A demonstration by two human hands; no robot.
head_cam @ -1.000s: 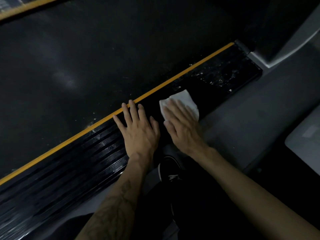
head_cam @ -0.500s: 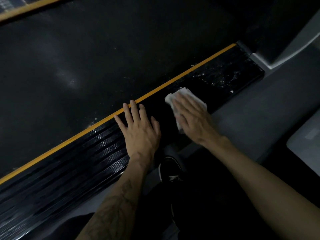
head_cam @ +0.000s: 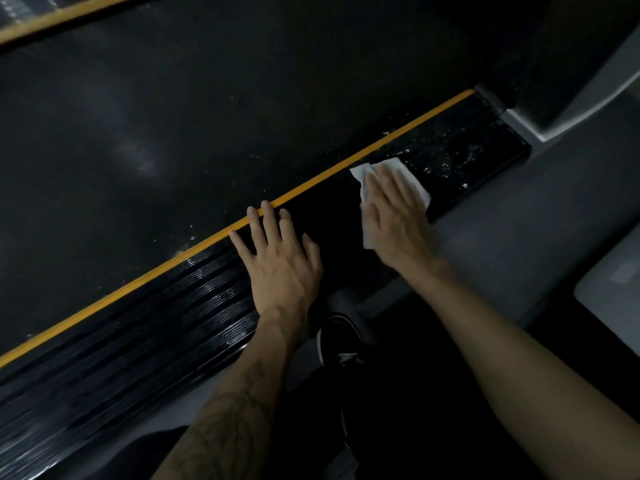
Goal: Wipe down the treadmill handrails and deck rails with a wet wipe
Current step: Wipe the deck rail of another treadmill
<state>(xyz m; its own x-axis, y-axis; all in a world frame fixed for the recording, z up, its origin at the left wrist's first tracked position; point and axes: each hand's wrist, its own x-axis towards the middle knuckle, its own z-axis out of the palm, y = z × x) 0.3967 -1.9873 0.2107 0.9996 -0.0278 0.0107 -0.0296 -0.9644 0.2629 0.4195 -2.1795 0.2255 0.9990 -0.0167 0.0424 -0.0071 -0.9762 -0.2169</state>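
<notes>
A black ribbed deck rail (head_cam: 180,303) with a yellow stripe along its inner edge runs diagonally from lower left to upper right. My right hand (head_cam: 394,216) lies flat with straight fingers on a white wet wipe (head_cam: 391,169), pressing it onto the rail. White specks and wet marks (head_cam: 450,157) cover the rail beyond the wipe. My left hand (head_cam: 280,261) rests flat on the rail just left of it, fingers spread, fingertips at the yellow stripe.
The dark treadmill belt (head_cam: 207,116) fills the upper left. A grey upright base (head_cam: 554,109) stands at the rail's far end. Grey floor (head_cam: 519,230) lies to the right, and my black shoe (head_cam: 341,344) sits below the hands.
My right hand has slid the wipe along the rail toward its far upper-right end. My left hand has stayed in place.
</notes>
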